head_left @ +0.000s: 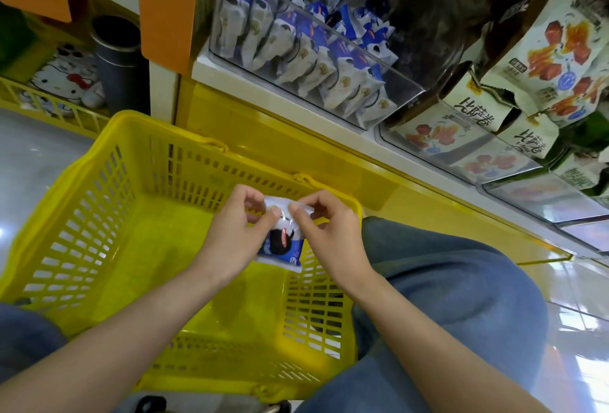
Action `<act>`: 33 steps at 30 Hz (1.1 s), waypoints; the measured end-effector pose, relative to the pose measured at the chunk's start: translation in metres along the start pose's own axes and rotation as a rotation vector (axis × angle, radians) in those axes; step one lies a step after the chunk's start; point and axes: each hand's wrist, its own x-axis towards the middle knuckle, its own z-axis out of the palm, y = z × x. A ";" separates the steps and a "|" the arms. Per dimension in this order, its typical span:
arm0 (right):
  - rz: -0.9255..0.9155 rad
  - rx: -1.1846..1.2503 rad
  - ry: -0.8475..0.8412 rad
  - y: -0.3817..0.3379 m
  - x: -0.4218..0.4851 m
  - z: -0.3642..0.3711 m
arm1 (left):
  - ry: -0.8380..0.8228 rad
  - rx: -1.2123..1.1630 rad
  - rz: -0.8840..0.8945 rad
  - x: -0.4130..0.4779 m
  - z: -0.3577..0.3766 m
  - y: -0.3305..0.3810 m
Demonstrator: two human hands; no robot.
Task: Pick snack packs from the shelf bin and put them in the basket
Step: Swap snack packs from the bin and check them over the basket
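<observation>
Both hands pinch the top edge of a blue-and-white snack pack (pixel 282 241) at the centre of the frame: the left hand (pixel 239 231) holds its upper left corner between thumb and curled fingers, the right hand (pixel 326 231) its upper right corner in the same way. The pack hangs upright from the two grips, above the open yellow basket (pixel 99 215), near the basket's right-hand wall. Whether it touches the basket floor cannot be told.

The basket of slotted plastic fills the lower left and centre of the frame, set on a pale glossy floor (pixel 29 155), with a knee in blue jeans (pixel 461 280) just beside it at lower right.

Above, at upper centre, a clear plastic shelf bin (pixel 329 33) holds rows of matching blue-and-white packs standing on edge. To its right, further clear bins (pixel 461 149) carry white packs printed in red and orange. At upper left, orange panels (pixel 164 0) hang over a dark cylinder (pixel 118 60) and cartoon-cat goods behind a low yellow rail.
</observation>
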 end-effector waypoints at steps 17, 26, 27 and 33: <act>0.048 0.213 -0.294 -0.010 -0.006 0.001 | -0.328 -0.464 -0.265 -0.008 -0.001 0.012; 0.149 0.216 -0.157 -0.011 -0.004 0.000 | -0.184 -0.395 -0.211 -0.006 0.003 0.012; 0.143 0.185 -0.156 -0.010 -0.004 -0.001 | -0.182 -0.394 -0.216 -0.006 0.004 0.011; 0.116 0.163 -0.180 -0.001 -0.007 0.006 | -0.205 -0.367 -0.218 -0.008 -0.001 0.004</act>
